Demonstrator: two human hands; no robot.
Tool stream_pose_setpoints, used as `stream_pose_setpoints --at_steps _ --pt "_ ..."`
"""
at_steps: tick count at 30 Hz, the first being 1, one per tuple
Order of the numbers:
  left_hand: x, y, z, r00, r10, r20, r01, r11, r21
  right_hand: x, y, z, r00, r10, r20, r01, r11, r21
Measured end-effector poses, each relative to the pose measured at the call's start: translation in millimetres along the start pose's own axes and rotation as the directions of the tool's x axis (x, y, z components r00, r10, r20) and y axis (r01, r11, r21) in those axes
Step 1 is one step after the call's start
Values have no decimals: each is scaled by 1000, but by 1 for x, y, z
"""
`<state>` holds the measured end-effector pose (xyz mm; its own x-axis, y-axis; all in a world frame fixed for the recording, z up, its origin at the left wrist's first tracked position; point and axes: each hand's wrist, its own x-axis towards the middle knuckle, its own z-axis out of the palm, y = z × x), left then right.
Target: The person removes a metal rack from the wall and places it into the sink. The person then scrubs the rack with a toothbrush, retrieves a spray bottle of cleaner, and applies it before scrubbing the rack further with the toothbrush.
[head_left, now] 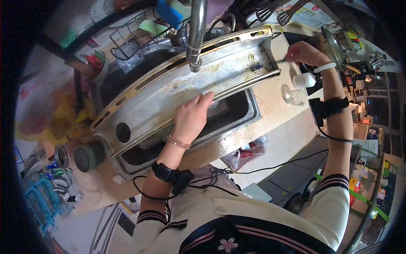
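Note:
A long metal panel with ribbed grooves, brown grime and a round hole near its left end lies across the sink. Dark stains mark the ribs at its right end. My left hand is at the panel's near edge, its fingers bent around that rim. Past the panel's right end, my right hand hangs over the counter, fingers loosely curled and partly apart, with nothing visible in them. A white bottle and a clear glass jar stand just below it.
The faucet hangs over the panel's middle. Behind are a wire rack and two slotted spatulas. At the left are a green-grey container and a blue basket. A plastic bag hangs below the counter's front edge.

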<state>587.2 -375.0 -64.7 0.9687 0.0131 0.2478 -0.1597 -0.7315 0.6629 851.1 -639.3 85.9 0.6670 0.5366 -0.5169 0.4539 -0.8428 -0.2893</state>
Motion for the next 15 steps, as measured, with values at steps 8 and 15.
stream_pose_setpoints --at_steps 8,15 --pt "2 2 1 998 35 -60 -33 999 28 14 0 -8 987 39 156 -32 998 -48" --pt "3 1 2 998 17 -54 -19 999 -31 25 9 -1 989 -70 127 52 988 144"
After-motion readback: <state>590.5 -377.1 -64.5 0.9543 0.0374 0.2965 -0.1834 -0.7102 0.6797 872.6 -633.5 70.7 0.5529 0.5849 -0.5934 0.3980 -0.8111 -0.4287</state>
